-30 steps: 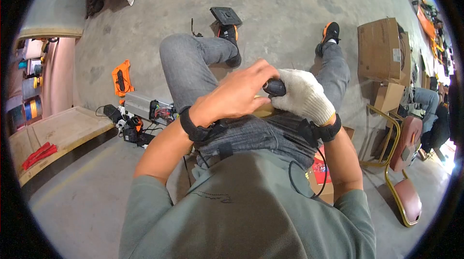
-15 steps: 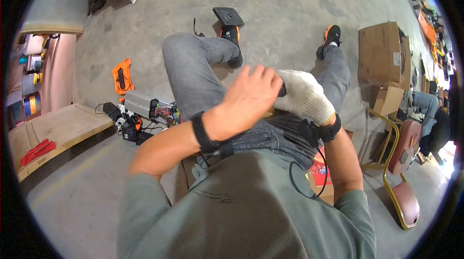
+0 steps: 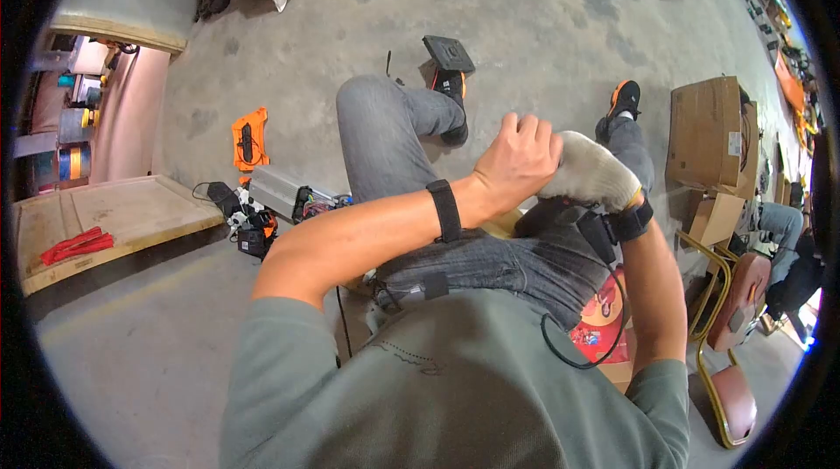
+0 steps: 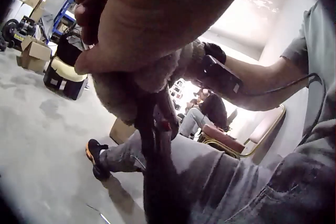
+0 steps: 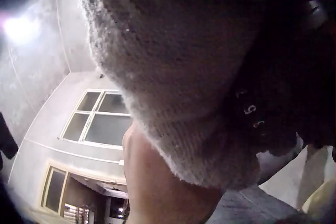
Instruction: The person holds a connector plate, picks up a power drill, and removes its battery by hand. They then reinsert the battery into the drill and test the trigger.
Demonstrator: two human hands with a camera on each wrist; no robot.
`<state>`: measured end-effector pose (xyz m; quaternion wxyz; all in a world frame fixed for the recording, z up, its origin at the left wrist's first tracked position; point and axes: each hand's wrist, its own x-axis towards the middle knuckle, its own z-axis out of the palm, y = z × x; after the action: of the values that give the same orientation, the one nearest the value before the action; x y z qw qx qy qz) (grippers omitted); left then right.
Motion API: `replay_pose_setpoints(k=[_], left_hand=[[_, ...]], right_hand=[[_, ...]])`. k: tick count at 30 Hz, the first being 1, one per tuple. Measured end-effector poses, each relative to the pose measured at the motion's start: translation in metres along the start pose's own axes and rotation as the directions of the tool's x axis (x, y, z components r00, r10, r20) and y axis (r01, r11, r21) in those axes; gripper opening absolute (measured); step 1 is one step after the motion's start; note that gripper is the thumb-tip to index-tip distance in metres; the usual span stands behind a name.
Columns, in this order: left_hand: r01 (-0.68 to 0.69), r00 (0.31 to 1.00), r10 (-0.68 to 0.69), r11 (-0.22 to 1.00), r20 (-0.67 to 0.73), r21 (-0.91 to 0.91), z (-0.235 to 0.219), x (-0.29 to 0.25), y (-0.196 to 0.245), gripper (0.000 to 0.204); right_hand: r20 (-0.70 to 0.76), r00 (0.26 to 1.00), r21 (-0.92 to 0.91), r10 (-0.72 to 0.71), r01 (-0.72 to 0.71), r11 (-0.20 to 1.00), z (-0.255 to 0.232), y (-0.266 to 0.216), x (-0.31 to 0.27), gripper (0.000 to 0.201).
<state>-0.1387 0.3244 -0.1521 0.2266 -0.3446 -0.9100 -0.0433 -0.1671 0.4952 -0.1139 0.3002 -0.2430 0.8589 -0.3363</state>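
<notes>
My bare left hand (image 3: 518, 163) meets the gloved right fist (image 3: 588, 173) above the lap, its fingers curled at the glove's edge. In the left wrist view the left hand (image 4: 152, 19) lies over the knitted glove (image 4: 160, 74); whether something is inside its fingers I cannot tell. Below the glove a dark tool (image 4: 152, 150) with a small red spot sticks out, gripped by the right hand. The right wrist view is filled by the white glove (image 5: 168, 56), beside a dark surface (image 5: 252, 109) with pale digits; bare skin (image 5: 157, 182) shows underneath.
An orange part (image 3: 250, 138) and a metal housing with wires (image 3: 273, 192) lie on the floor at left, near a wooden board (image 3: 131, 215) with red gloves (image 3: 77, 245). At right stand a cardboard box (image 3: 703, 132) and a pink chair (image 3: 740, 301).
The left hand has turned over the right fist, its forearm swinging farther across, and the black rounded end seen earlier is covered. The head view has shifted, so the surroundings sit lower and farther right.
</notes>
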Motion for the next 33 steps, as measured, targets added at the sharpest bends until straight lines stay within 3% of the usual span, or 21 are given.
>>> replay_pose_setpoints(k=[1, 2, 3, 4, 5, 7, 11, 14, 17, 19, 20, 22, 26, 28, 31, 33], left_hand=[[-0.005, 0.999, 0.005, 1.0, -0.052, -0.008, -0.003, 0.005, -0.004, 0.011], [-0.007, 0.998, 0.007, 1.0, -0.059, -0.003, -0.003, 0.007, -0.007, 0.011], [-0.029, 0.999, 0.03, 1.0, -0.043, 0.01, -0.002, 0.008, -0.01, 0.011], [-0.051, 0.998, 0.051, 0.998, -0.025, 0.022, -0.002, 0.008, -0.012, 0.012], [-0.049, 0.998, 0.05, 0.998, -0.026, 0.027, 0.001, 0.005, -0.013, 0.012], [-0.052, 0.997, 0.048, 0.996, 0.054, 0.068, 0.011, 0.001, -0.016, 0.012], [-0.03, 0.996, 0.024, 0.997, 0.082, 0.073, 0.021, -0.004, -0.016, 0.012], [-0.033, 0.996, 0.028, 0.998, 0.088, 0.054, 0.024, -0.005, -0.014, 0.012], [-0.056, 0.991, 0.05, 0.997, 0.124, 0.044, 0.027, -0.004, -0.017, 0.011], [-0.059, 0.982, 0.066, 0.997, 0.177, -0.043, 0.028, -0.003, -0.018, 0.011], [-0.062, 0.981, 0.069, 0.997, 0.179, -0.044, 0.029, -0.003, -0.019, 0.011], [-0.059, 0.939, 0.114, 0.983, 0.325, -0.172, 0.023, 0.002, -0.021, 0.01], [-0.022, 0.909, 0.109, 0.977, 0.403, -0.214, 0.017, 0.008, -0.023, 0.011], [0.013, 0.86, 0.118, 0.967, 0.496, -0.253, 0.016, 0.009, -0.024, 0.012], [0.015, 0.829, 0.147, 0.958, 0.54, -0.285, 0.015, 0.011, -0.028, 0.012], [0.037, 0.805, 0.154, 0.951, 0.573, -0.306, 0.015, 0.013, -0.031, 0.011]], right_hand=[[0.008, 0.983, -0.121, -0.184, 0.183, 0.976, 0.002, 0.017, 0.007, 0.042], [0.005, 0.982, -0.128, -0.187, 0.186, 0.974, 0.0, 0.02, 0.009, 0.042], [0.02, 0.986, 0.186, -0.163, 0.157, 0.97, -0.001, 0.02, 0.011, 0.041], [0.045, 0.988, 0.481, -0.147, 0.107, 0.87, -0.001, 0.02, 0.013, 0.041], [0.045, 0.988, 0.479, -0.151, 0.111, 0.871, 0.002, 0.023, 0.018, 0.041], [0.128, 0.987, 0.05, -0.098, 0.092, 0.994, 0.008, 0.027, 0.033, 0.04], [0.11, 0.994, 0.133, -0.022, 0.007, 0.991, 0.013, 0.021, 0.035, 0.039], [0.125, 0.992, 0.047, -0.032, 0.027, 0.999, 0.016, 0.015, 0.033, 0.038], [0.052, 0.995, 0.029, -0.086, 0.085, 0.996, 0.019, 0.011, 0.03, 0.036], [0.043, 0.994, 0.092, 0.097, -0.101, 0.991, 0.019, 0.003, 0.025, 0.04], [0.042, 0.994, 0.095, 0.098, -0.102, 0.99, 0.021, 0.006, 0.025, 0.04], [0.003, 0.999, 0.01, 0.041, -0.041, 0.999, 0.028, 0.016, 0.027, 0.04], [-0.036, 0.999, 0.008, 0.024, -0.024, 1.0, 0.032, 0.019, 0.025, 0.039], [0.017, 0.992, 0.013, 0.127, -0.127, 0.992, 0.032, 0.019, 0.025, 0.038], [0.028, 0.987, -0.08, 0.157, -0.154, 0.985, 0.034, 0.016, 0.029, 0.035], [0.018, 0.988, -0.045, 0.156, -0.155, 0.987, 0.036, 0.017, 0.028, 0.034]])
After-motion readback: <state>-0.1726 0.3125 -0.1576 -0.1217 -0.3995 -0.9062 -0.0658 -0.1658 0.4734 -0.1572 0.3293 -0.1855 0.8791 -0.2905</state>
